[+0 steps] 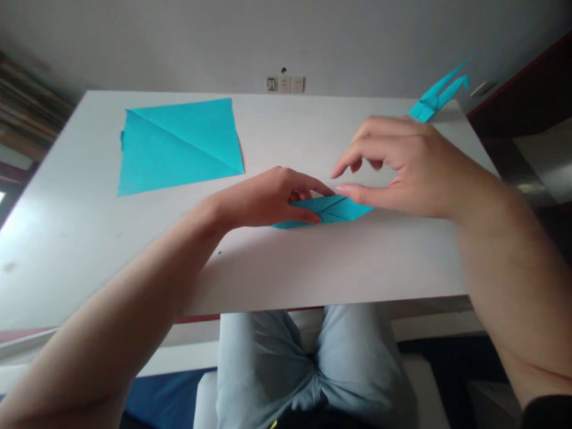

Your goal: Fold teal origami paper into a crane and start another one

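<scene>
A narrow folded piece of blue paper lies on the white table near its front edge, with crease lines on top. My left hand grips its left part, thumb on the near side and fingers on the far side. Over the paper's right end is my right hand, its thumb and fingers spread apart with a gap between them. The right thumb tip is at the paper's far edge; whether it touches cannot be made out.
A flat blue sheet with a diagonal crease lies at the back left of the white table. A folded blue paper crane stands at the back right, behind my right hand. Wall sockets are beyond the table.
</scene>
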`<state>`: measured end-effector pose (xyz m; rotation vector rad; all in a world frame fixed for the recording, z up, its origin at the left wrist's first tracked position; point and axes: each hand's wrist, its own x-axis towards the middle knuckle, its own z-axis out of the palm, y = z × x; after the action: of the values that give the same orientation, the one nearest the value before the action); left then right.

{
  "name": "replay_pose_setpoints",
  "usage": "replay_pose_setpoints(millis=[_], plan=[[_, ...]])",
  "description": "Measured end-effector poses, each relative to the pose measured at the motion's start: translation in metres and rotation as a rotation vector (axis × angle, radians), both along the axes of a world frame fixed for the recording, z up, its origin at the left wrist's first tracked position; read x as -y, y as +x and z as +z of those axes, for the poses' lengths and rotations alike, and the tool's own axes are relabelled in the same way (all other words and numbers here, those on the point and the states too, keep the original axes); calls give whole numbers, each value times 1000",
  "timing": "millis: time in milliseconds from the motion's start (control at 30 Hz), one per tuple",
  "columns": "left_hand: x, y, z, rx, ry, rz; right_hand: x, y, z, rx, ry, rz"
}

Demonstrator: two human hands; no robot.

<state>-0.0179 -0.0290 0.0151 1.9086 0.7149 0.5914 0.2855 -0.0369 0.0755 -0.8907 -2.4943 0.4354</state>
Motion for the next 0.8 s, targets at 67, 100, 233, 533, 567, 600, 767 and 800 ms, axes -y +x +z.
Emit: replay_pose_setpoints(millis=[67, 100, 233, 533, 567, 600, 767, 800], plan=[[7, 3, 4, -80, 24, -40, -1, 1, -6, 42, -176, 139], [9, 5, 5, -108, 38, -58, -1, 1, -12, 42, -244, 168], [13, 8, 2, -143, 201, -34, 1, 0, -44, -55, -385, 159], [8, -5, 0, -226, 364, 88, 6, 4, -63, -216, -479, -4], [8, -6, 2, -225, 379, 77, 6, 5, -63, -218, -460, -5], [9, -6, 3, -221, 395, 79, 6, 6, -63, -214, -431, -2], [9, -5, 5, -193, 404, 110, 9, 8, -64, -141, -204, 58], [9, -5, 4, -178, 411, 95, 11, 8, -64, -126, -179, 52]])
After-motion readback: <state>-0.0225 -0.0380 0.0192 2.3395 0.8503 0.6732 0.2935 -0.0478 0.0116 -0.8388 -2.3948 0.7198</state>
